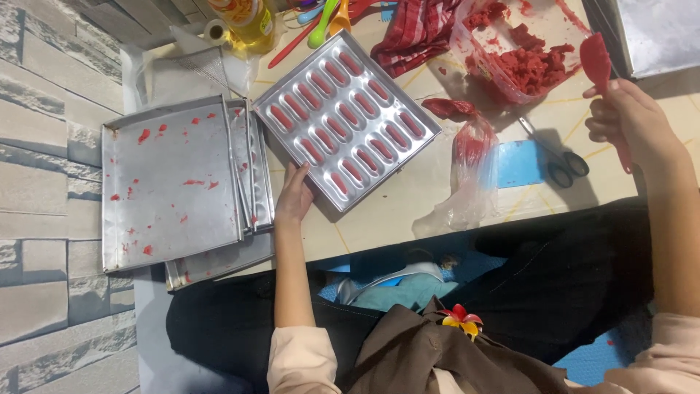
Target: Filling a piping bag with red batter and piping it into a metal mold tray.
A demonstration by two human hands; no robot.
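The work surface is a low cream table (408, 211) with thin yellow lines, and a grey stone-pattern wall is on the left of the picture. The person sits at its near edge, with dark trousers under the table.

The left hand (294, 198) lies with fingers together against the near corner of the metal mould tray (348, 117), whose long hollows are filled with red dough. Just beside this tray, flat metal trays (171, 182) are stacked and hang a little over the table edge.

The right hand (628, 120) is closed around a red spatula (599, 69), above the right table edge. Near it are scissors (561, 162), a plastic bag (472, 164) and a bowl of red dough (521, 55). Little free table remains, mostly along the near edge.
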